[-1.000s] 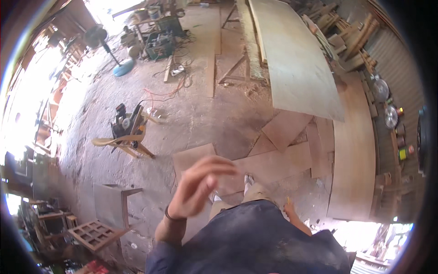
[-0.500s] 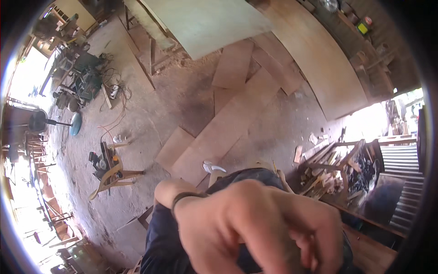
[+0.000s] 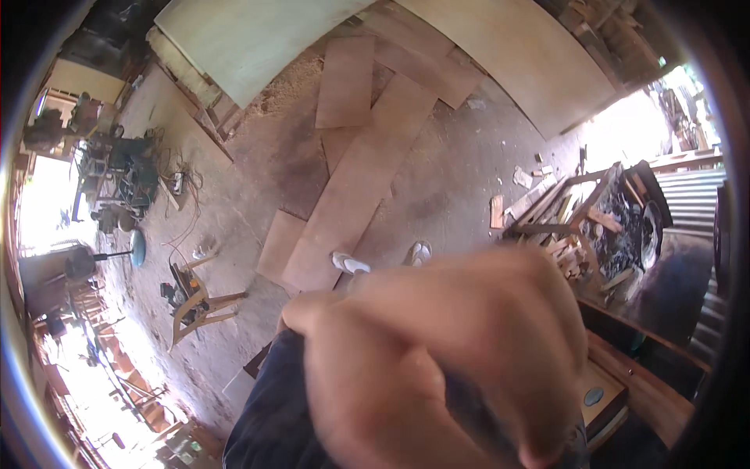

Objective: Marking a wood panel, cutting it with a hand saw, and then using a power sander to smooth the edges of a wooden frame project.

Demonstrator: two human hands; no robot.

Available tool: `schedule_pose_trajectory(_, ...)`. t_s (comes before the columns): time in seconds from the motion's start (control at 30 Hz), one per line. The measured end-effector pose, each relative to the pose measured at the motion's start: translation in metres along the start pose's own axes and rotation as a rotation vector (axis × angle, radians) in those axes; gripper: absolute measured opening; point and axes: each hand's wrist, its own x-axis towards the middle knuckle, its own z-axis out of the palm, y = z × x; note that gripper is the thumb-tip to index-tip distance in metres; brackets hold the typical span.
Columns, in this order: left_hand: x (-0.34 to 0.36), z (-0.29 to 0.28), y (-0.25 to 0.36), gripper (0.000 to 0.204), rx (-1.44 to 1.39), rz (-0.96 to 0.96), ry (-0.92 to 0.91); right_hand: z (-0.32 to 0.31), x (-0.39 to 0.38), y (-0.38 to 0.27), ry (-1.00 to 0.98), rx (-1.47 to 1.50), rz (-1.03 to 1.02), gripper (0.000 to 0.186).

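My left hand fills the lower middle of the view, very close up and smeared by motion. From the wrist at its left it stretches across to the right, the fingers bending downward. A gap shows between the thumb side and the bent fingers, with dark cloth behind it. The fingertips run to the lower edge, so whether they grip anything cannot be seen. Under the hand is the dark clothing on my lap. Ahead of it, a white shoe and another shoe show on the floor. My right hand is out of sight.
Brown wooden sheets lie overlapping on the concrete floor. Large pale panels stand at the far side. Left are a wooden stand with a tool, a fan and machinery with cables. Scrap wood is heaped at right.
My left hand has risen in the view and looks larger and more blurred. The surroundings have shifted as my head turned, and a second shoe has come into sight.
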Motion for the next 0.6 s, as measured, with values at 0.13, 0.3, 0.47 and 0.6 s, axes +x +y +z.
schedule_pose_trajectory(0.13, 0.013, -0.006, 0.048, 0.025, 0.688, -0.092, -0.083, -0.075, -0.004, 0.016, 0.14, -0.112, -0.126, 0.034)
schedule_pose_trajectory(0.3, 0.014, -0.006, 0.069, 0.026, 1.271, 0.135, -0.595, -0.074, -0.018, 0.012, 0.113, -0.03, 0.037, 0.031)
schedule_pose_trajectory(0.47, 0.023, -0.006, 0.085, 0.027, 1.307, 0.241, -0.764, -0.051, -0.022, 0.026, 0.061, -0.261, -0.105, 0.04)
schedule_pose_trajectory(0.6, 0.034, -0.011, 0.095, 0.027, 1.275, 0.299, -0.821, -0.036, 0.0, 0.042, 0.057, -0.36, -0.152, 0.044)
